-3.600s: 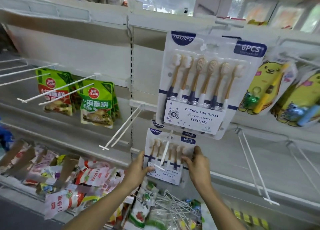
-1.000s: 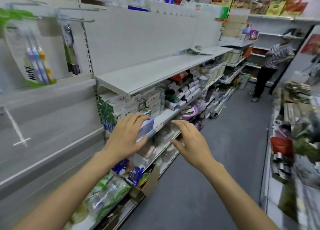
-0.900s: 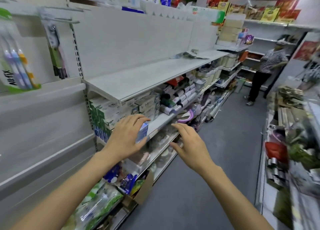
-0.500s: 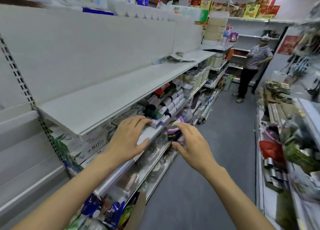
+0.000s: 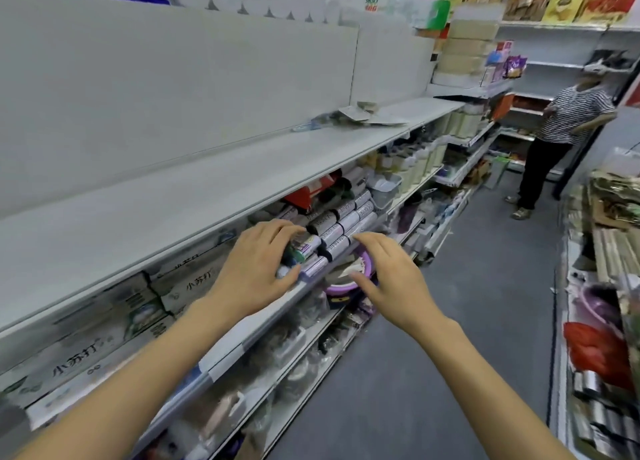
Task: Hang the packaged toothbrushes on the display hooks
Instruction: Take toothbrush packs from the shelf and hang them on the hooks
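No packaged toothbrush or display hook is in view at this moment. My left hand (image 5: 254,269) is stretched out in front of me over the edge of a lower shelf, fingers apart, holding nothing. My right hand (image 5: 391,279) hovers beside it to the right, also spread and holding nothing. Both arms reach forward along a store aisle. Some flat packages (image 5: 349,114) lie far back on the white shelf; I cannot tell what they are.
A long white shelf (image 5: 207,182) runs along the left, with boxes (image 5: 104,338) and rolled goods (image 5: 332,224) beneath it. A person in a striped shirt (image 5: 557,147) stands at the aisle's far end. A grey floor (image 5: 450,321) lies ahead; shelves with goods (image 5: 606,286) line the right.
My view has swung right, away from the hooks and hung toothbrush packs, to look down the aisle. Both hands let go of the pack and stay held out, holding nothing.
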`<state>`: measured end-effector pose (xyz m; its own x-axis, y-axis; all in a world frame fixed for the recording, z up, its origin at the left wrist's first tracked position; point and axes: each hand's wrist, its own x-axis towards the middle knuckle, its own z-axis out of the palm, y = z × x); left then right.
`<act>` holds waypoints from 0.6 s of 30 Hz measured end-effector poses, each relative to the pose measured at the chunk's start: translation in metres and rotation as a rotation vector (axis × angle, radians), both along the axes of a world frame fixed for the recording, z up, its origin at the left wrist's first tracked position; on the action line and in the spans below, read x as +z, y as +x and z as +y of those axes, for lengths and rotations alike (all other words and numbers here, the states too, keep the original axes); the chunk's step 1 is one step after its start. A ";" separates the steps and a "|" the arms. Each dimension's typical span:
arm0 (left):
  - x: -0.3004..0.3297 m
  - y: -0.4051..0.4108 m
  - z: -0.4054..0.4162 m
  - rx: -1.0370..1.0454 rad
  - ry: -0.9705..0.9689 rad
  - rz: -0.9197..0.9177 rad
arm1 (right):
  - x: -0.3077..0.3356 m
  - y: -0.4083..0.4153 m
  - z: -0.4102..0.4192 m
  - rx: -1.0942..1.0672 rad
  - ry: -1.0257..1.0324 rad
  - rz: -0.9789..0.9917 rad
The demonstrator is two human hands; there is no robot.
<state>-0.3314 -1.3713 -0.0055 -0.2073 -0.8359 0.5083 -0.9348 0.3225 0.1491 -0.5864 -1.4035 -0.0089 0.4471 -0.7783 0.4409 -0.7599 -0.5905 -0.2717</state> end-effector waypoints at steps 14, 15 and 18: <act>0.031 -0.105 -0.196 0.125 0.027 -0.068 | 0.007 -0.101 -0.228 0.164 0.009 0.002; 0.033 -0.108 -0.210 0.130 0.022 -0.071 | 0.006 -0.103 -0.243 0.167 0.010 -0.002; 0.040 -0.114 -0.254 0.145 -0.007 -0.091 | 0.006 -0.108 -0.290 0.175 0.019 -0.009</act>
